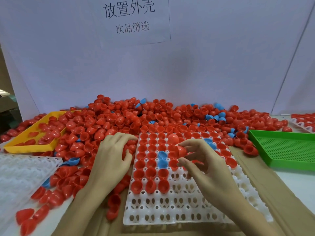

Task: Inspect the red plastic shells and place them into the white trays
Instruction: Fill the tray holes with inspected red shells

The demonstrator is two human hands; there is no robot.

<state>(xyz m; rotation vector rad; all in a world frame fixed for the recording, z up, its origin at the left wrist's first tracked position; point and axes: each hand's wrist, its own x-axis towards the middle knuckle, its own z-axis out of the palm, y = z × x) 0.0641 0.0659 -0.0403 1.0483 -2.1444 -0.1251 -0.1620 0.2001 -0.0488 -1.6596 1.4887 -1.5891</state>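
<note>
I am mid-placement: my right hand (202, 160) pinches a red shell (181, 150) over the white tray (187, 212)'s middle, my left hand (112, 155) curls into the loose shells (119, 120) beside its left edge, so next comes seating it in an empty cup.

A white paper sheet (131, 19) on the wall, well beyond and above the hands, reads "放置外壳" in large characters, with "次品筛选" smaller beneath it.

Both bare forearms reach forward, palms down. The left hand (113, 155) curls its fingers downward, its grip hidden. The right hand (202, 159) pinches between thumb and fingertips, other fingers fanned out.
</note>
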